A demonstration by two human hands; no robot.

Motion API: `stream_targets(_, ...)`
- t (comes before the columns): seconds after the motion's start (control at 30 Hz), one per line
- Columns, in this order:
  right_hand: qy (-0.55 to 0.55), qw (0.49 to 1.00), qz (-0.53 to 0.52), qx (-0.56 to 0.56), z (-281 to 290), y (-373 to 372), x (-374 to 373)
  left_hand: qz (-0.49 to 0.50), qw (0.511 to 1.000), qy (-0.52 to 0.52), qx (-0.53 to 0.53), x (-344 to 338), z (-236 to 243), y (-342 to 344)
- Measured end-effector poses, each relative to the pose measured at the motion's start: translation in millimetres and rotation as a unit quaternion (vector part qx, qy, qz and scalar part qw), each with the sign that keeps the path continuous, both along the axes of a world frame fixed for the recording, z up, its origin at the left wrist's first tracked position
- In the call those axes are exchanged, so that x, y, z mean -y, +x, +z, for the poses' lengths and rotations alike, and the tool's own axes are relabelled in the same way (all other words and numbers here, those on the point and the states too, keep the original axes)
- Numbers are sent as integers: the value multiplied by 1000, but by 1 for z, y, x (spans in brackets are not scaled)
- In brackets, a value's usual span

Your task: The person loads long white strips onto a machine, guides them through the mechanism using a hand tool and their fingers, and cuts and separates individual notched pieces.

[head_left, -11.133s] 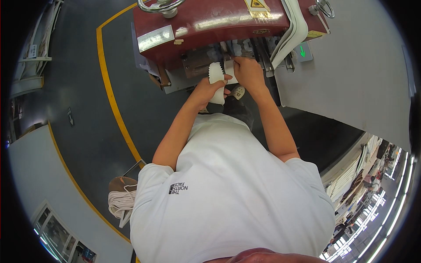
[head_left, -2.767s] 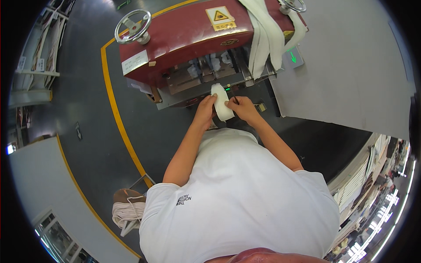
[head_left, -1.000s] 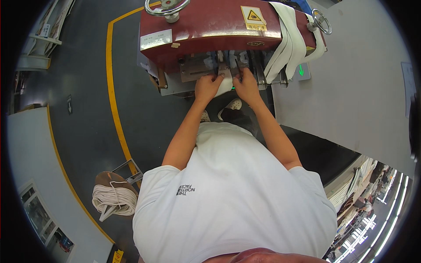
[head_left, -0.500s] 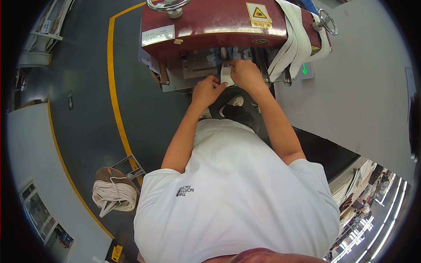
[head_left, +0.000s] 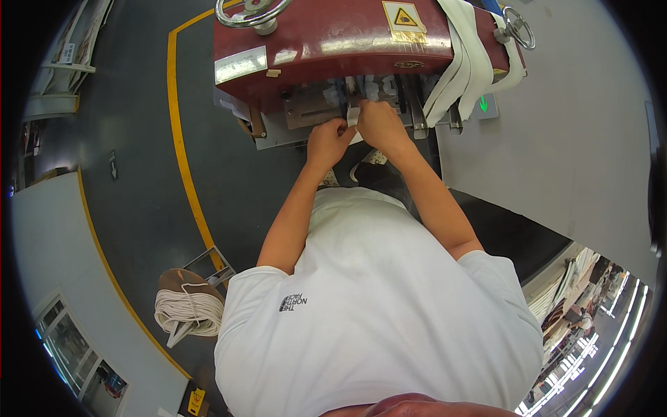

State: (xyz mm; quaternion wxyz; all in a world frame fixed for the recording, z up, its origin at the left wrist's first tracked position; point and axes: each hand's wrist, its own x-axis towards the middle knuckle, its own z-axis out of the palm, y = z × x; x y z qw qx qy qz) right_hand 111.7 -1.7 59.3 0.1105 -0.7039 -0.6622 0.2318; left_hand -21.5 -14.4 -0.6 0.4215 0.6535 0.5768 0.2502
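Note:
A dark red machine stands in front of me, with a metal feed plate under its cover. At the opening, a short white strip shows between my hands, partly covered by the fingers. My left hand is closed, its thumb and bent forefinger pinched at the strip's near end. On the strip's right side, my right hand is closed with curled fingers, reaching nearer the opening. Both fingertips are partly hidden.
Long white bands hang over the machine's right side. Handwheels top it, and a warning label is on the cover. Behind me on the left stands a spool of white cord. A yellow floor line runs along the left.
Both hands have drawn closer together, the right moving slightly left. Less of the white strip shows between them. The view has shifted slightly.

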Motion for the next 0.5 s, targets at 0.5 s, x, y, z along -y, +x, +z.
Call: stream_targets(0.5, 35, 971, -59, -228, -6, 42, 46, -5, 848, 516, 121, 49, 206, -46)
